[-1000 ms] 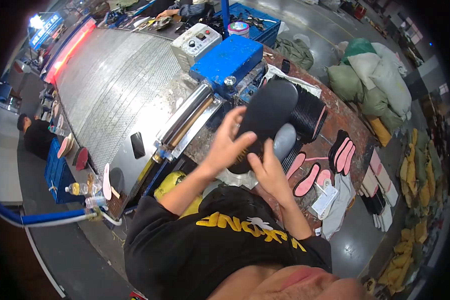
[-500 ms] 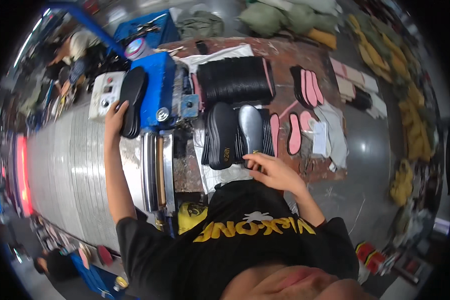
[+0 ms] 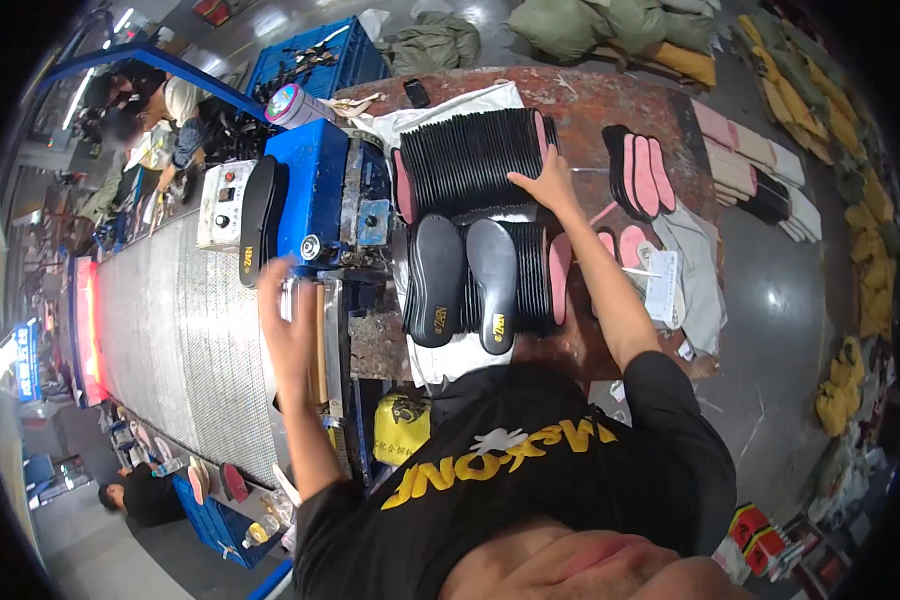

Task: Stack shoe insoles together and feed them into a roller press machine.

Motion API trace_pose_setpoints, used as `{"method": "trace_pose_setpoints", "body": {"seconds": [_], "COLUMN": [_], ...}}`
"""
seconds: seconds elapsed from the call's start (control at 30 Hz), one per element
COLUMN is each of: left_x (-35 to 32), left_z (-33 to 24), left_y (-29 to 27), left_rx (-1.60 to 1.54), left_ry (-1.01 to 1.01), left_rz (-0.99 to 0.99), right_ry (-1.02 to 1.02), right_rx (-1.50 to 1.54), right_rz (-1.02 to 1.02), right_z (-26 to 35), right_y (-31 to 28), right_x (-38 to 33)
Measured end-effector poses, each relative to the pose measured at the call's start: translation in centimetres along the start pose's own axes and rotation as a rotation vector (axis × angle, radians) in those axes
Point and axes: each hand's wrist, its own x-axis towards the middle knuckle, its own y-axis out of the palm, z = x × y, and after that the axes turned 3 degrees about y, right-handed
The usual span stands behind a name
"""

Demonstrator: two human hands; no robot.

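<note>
My right hand reaches across the worn brown table and rests with spread fingers on the right end of a far row of black soles standing on edge. Closer to me, two black soles lie flat on a second row. My left hand, blurred and holding nothing, hovers over the metal roller at the end of the mesh conveyor belt. One black sole lies on the belt beside the blue machine housing.
Pink insoles lie right of the black rows, with papers and more stacked insoles beyond. A white control box sits by the belt. Other people work at the far left and lower left. Green sacks lie behind the table.
My left hand let go of the black sole on the belt and drew back toward me. My right hand moved forward from the near soles to the far row.
</note>
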Motion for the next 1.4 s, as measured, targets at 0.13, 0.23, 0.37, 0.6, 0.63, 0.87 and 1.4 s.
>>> {"method": "trace_pose_setpoints", "body": {"seconds": [0.13, 0.23, 0.37, 0.6, 0.63, 0.87, 1.4], "left_x": [-9.0, -15.5, -17.7, -17.8, -17.9, -20.2, -15.5], "left_z": [-3.3, -2.9, -5.9, -7.0, -6.9, -5.4, -3.0], "left_y": [2.9, 5.4, 7.4, 8.2, 8.0, 7.1, 5.5], "left_rx": [-0.062, -0.195, -0.243, -0.252, -0.266, -0.302, -0.621], "left_ry": [-0.211, -0.474, -0.583, -0.555, -0.571, -0.585, -0.372], "left_rz": [0.107, 0.066, 0.056, 0.07, 0.076, 0.01, -0.047], "right_ry": [0.133, 0.154, 0.105, 0.047, 0.034, 0.198, 0.316], "right_rx": [-0.069, -0.104, -0.155, -0.239, -0.235, -0.354, 1.549], "right_rz": [0.245, 0.303, 0.298, 0.344, 0.342, 0.359, 0.374], "right_z": [0.8, 1.1, 1.2, 1.5, 1.2, 5.2, 3.1], "right_y": [2.4, 2.0, 2.8, 2.3, 2.3, 3.0, -15.4], "right_x": [2.1, 2.1, 2.0, 2.6, 2.9, 1.6, -5.4]}}
